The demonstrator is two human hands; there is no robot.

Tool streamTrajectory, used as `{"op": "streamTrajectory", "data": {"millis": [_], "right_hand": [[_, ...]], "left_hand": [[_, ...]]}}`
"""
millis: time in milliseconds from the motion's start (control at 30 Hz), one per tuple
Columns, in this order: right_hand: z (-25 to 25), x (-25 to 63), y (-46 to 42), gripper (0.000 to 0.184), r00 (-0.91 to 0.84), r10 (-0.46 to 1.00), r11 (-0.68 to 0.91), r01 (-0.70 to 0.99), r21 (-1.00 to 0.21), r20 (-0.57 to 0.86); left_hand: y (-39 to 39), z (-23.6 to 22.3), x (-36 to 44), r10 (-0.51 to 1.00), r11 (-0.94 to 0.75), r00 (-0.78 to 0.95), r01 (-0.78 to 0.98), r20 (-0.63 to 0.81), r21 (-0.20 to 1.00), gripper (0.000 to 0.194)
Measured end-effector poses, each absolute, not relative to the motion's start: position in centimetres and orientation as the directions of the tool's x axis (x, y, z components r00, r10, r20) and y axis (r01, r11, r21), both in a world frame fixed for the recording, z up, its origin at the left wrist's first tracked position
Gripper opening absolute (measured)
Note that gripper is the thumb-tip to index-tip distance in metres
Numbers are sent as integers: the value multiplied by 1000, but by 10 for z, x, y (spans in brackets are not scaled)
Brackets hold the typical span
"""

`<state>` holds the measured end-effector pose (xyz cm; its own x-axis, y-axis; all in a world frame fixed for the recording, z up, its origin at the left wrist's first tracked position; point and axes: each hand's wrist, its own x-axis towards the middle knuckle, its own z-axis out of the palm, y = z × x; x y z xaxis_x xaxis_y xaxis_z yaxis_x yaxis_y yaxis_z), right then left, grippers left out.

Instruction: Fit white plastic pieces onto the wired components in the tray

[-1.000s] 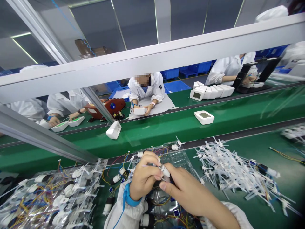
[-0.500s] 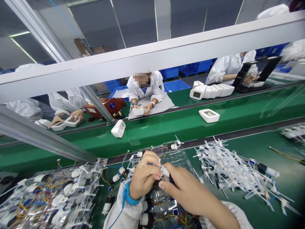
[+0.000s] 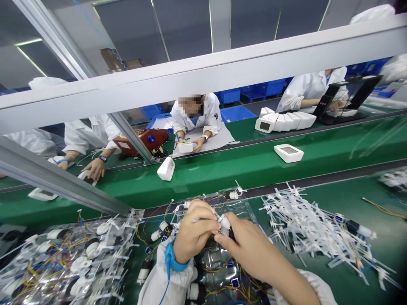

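Your left hand [image 3: 194, 232] and right hand [image 3: 251, 250] are both closed, pinching a small white cylinder [image 3: 224, 222] between them, its long axis slanting away from you.

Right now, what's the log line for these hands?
left hand: on white plastic part | right hand: on same part | beside: clear bag, white strips

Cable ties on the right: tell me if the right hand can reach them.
Probably yes: the right hand sits beside the cable ties, with only the edge of a clear bag between, but it must first release the white part it pinches.
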<state>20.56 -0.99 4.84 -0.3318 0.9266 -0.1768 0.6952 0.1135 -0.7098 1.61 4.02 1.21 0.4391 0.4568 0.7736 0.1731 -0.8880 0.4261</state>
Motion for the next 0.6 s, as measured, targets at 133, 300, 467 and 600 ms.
{"op": "streamTrajectory", "data": {"millis": [133, 300, 467, 600], "right_hand": [[49, 210, -8, 18, -368, 914, 111, 628, -771, -168], [49, 213, -12, 15, -418, 896, 135, 573, -808, -147], [46, 211, -14, 19, -443, 886, 138, 536, -833, -138], [46, 212, -13, 19, -467, 876, 148, 496, -855, -119]], "left_hand": [[39, 18, 11, 468, -883, 466, 207, 751, 422, 15], [39, 23, 5, 455, -889, 471, 198, 756, 412, 16], [41, 19, 7, 477, -870, 431, 110, 766, 480, 14], [41, 15, 10, 484, -863, 384, 62, 786, 501, 10]]}}
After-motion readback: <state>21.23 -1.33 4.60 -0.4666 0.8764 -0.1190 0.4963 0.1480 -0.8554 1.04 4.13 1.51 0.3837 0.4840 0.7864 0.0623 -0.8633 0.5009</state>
